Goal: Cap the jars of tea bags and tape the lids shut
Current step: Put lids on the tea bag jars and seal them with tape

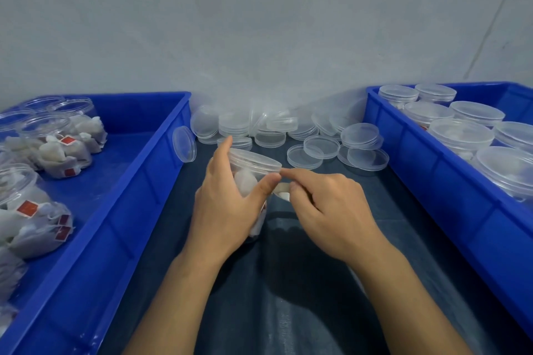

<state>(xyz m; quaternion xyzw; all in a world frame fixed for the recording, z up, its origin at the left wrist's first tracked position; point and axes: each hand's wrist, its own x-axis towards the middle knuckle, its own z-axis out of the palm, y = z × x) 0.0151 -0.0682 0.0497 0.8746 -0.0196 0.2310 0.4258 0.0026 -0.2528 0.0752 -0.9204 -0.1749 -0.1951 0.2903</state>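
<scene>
A clear plastic jar filled with tea bags, its clear lid on top, is tilted above the dark cloth at the centre. My left hand grips the jar round its side, thumb pressed just below the lid. My right hand is at the jar's right side, forefinger and thumb pinching a small strip of clear tape against the lid's edge. The jar's lower part is hidden behind my left hand.
A blue bin on the left holds several uncapped jars of tea bags. A blue bin on the right holds several capped jars. A pile of loose clear lids lies at the back against the grey wall.
</scene>
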